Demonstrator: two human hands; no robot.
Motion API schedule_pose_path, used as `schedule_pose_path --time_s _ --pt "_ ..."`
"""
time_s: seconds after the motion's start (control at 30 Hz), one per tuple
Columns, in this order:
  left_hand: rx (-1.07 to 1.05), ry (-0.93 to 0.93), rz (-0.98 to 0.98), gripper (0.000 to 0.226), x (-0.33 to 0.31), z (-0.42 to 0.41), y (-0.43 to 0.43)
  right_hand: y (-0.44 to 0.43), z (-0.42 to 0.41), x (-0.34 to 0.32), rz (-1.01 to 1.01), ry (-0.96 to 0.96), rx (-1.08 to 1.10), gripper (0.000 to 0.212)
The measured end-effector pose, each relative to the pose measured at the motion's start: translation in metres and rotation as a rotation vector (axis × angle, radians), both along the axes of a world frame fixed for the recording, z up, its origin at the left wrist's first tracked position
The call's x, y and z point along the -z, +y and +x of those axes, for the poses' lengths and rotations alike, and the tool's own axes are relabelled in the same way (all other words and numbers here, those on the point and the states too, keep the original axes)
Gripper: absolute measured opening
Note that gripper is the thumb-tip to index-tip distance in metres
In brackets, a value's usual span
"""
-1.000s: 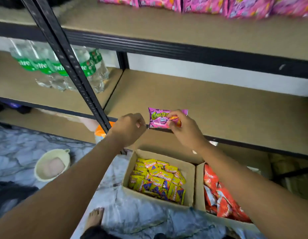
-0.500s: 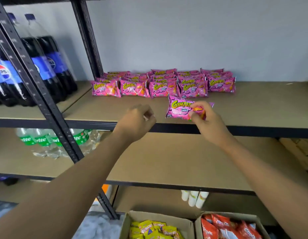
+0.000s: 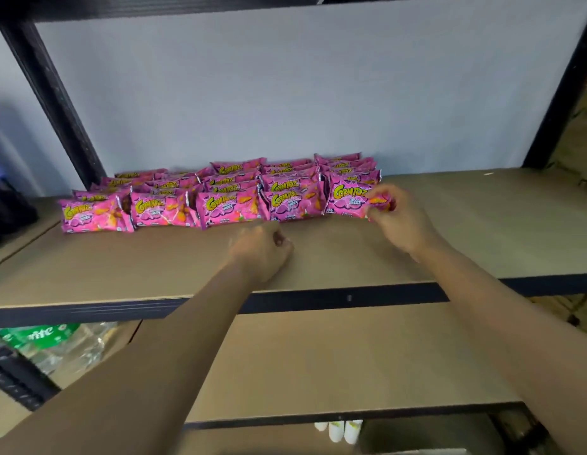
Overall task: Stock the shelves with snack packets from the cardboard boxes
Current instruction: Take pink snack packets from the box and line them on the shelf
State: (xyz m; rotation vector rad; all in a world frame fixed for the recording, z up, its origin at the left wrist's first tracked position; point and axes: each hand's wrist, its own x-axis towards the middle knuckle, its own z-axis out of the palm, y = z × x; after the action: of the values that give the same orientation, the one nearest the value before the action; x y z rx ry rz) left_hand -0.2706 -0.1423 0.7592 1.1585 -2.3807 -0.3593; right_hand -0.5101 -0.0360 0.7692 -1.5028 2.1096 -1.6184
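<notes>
Nearest, over the shelf point(image 3: 482, 231) front: left hand point(image 3: 262, 254), fingers curled, holding nothing. Further in: right hand point(image 3: 400, 221), pinching the right end of a packet point(image 3: 346, 198), placed at the right end of the front row. Behind: stocked packets point(image 3: 219, 188), overlapping in rows.

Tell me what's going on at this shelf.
A person is stocking the shelf with snacks. The right hand pinches one pink packet by its right edge, at the right end of the front row. The left hand is curled, holding nothing, over bare board. Matching packets lie in rows behind.
</notes>
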Motion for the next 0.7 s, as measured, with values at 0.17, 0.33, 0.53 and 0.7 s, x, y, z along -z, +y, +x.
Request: schedule_pose_path --time_s 0.17,0.33,0.53,0.7 --pt "-0.078 -0.060 -0.071 0.017 0.009 -0.026 -0.007 -0.035 -0.047 -0.007 0.069 0.010 -0.070 0.022" --pt "-0.095 -0.017 -0.113 0.018 0.015 -0.027 -0.011 -0.057 -0.062 0.001 0.086 0.022 -0.082 0.027" --pt "-0.111 -0.005 -0.133 0.019 0.018 -0.028 -0.013 -0.076 -0.075 0.034 0.053 0.087 0.125 0.032" --pt "-0.114 -0.021 -0.160 0.019 0.018 -0.028 -0.011 -0.085 -0.074 0.028 0.038 0.063 0.144 0.035"
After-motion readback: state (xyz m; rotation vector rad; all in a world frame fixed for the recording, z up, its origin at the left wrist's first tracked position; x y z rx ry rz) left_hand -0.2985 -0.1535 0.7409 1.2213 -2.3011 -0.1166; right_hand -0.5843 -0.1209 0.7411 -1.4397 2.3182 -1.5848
